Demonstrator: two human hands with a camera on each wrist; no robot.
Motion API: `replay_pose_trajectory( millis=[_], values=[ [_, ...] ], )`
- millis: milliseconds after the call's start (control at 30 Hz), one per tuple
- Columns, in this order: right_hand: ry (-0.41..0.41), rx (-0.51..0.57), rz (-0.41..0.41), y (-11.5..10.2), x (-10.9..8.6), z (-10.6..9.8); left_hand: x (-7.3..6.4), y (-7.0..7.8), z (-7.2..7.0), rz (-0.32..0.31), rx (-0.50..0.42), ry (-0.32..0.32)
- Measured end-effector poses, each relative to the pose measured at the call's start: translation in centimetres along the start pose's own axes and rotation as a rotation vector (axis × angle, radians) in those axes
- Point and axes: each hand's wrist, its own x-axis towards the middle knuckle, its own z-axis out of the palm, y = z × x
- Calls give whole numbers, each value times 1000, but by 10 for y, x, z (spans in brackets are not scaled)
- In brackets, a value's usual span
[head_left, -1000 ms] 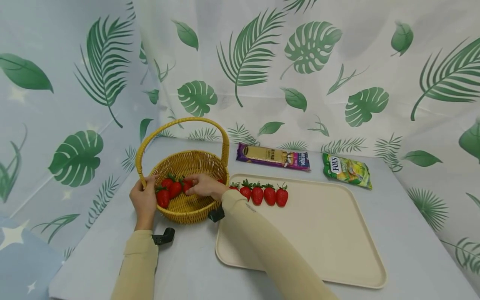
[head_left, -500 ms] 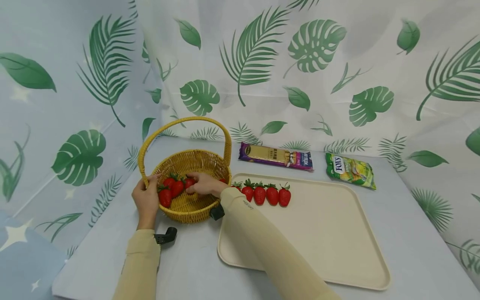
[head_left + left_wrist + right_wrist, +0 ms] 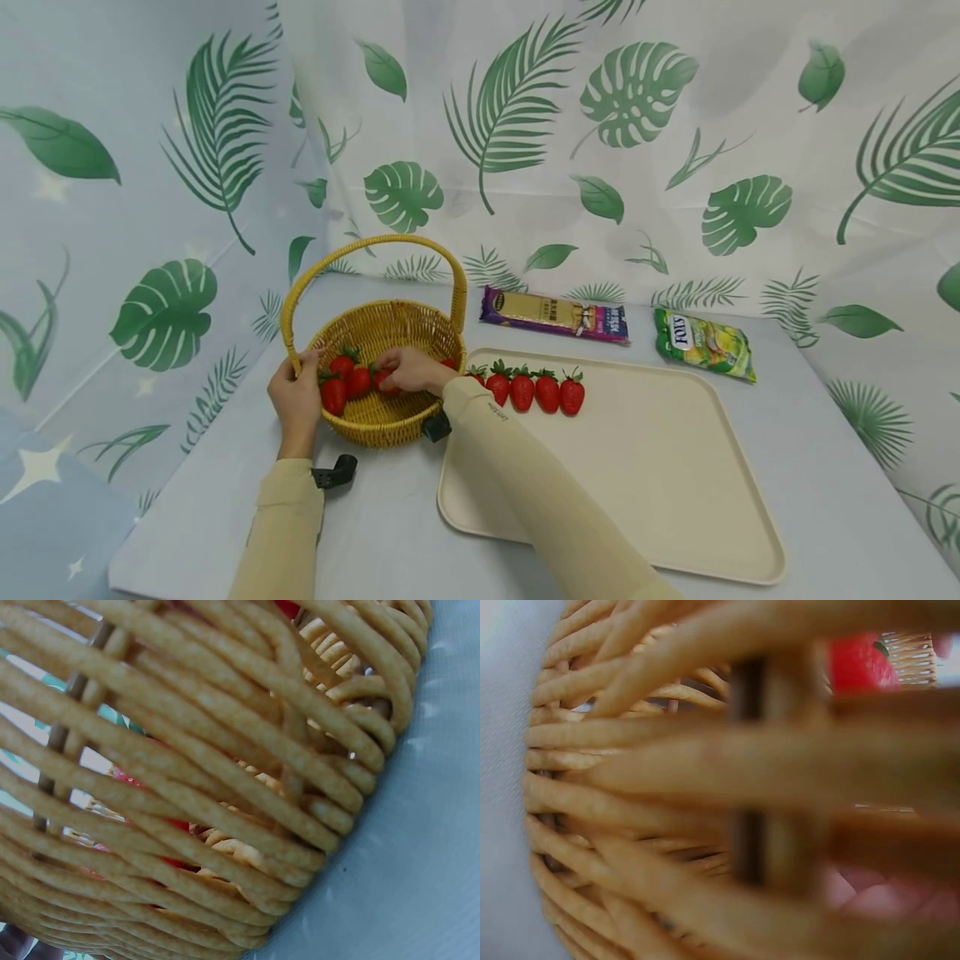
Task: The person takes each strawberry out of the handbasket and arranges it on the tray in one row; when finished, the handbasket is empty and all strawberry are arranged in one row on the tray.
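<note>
A yellow wicker basket (image 3: pixel 390 435) with a tall arched handle stands on the left of the table. My left hand (image 3: pixel 298 402) grips its left rim, by the foot of the handle. Inside the basket, my right hand (image 3: pixel 414 369) has its fingers around a strawberry (image 3: pixel 385 382), which it partly covers. More red strawberries (image 3: pixel 333 395) lie on the basket's left side, and another peeks out at the right wall. Woven strands (image 3: pixel 187 757) fill the left wrist view. Through the weave, the right wrist view shows a strawberry (image 3: pixel 861 666) and blurred fingers (image 3: pixel 885 896).
A beige tray (image 3: pixel 622 492) lies right of the basket, with several strawberries (image 3: pixel 547 392) in a row along its far left part. Behind it are a purple and gold packet (image 3: pixel 555 315) and a green FOX'S bag (image 3: pixel 705 344). Leaf-printed cloth hangs behind and at the sides.
My right hand and the strawberry at its fingers have shifted slightly toward me inside the basket. My left hand keeps its grip on the rim. The whole view has drifted a little.
</note>
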Motion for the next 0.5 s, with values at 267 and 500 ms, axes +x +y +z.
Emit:
replay_pose_trajectory(
  millis=[267, 500],
  values=[
    [-14, -70, 0, -1, -3, 2, -1, -3, -1, -6, 10, -4],
    [-22, -101, -24, -2, -6, 1, -2, -2, -1, 5, 12, -9]
  ],
)
